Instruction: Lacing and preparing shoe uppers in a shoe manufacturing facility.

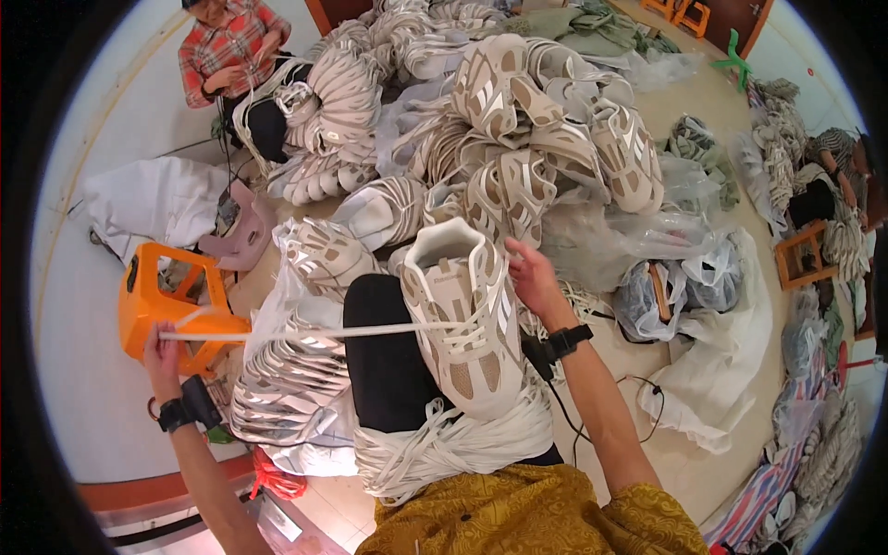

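Observation:
A beige and white sneaker upper [453, 324] rests on my lap, its opening pointing away from me and its laces partly threaded. One white shoelace [305, 333] runs taut from its eyelets out to the left. My left hand [164, 356] pinches the far end of that lace, beside an orange stool. Just right of the shoe's collar is my right hand [536, 282], its fingers apart and slightly bent. Whether it touches the shoe I cannot tell. A thick bundle of white laces [453, 449] lies across my lap below the toe.
Stacked sneaker uppers [291, 384] stand left of my leg, and a large heap of uppers [499, 129] lies ahead. The orange stool [153, 296] is at the left. Plastic bags [680, 287] lie at the right. A person in a plaid shirt [222, 51] sits at the far left.

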A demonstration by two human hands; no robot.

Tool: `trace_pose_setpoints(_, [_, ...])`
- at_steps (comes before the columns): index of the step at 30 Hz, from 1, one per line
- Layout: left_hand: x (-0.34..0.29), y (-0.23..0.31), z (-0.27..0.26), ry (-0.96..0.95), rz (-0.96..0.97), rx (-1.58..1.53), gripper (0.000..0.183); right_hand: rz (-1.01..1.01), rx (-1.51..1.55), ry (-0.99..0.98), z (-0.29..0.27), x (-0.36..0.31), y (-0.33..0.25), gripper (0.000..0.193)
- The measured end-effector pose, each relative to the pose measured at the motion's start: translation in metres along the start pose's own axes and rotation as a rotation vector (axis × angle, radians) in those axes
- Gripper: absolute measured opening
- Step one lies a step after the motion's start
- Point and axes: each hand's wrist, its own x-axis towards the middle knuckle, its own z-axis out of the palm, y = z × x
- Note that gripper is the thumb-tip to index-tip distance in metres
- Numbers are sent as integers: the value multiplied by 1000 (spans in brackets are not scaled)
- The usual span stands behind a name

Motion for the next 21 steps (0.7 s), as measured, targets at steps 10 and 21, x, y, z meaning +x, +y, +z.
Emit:
trace_pose_setpoints(10, [28,-73,-245,266,-167,-318,32,-600,13,-220,-104,-31,-179,27])
trace_pose_setpoints(21, [-14,-38,-311,684,-403,-324,38,-991,-697,561,-246,-325,-482,31])
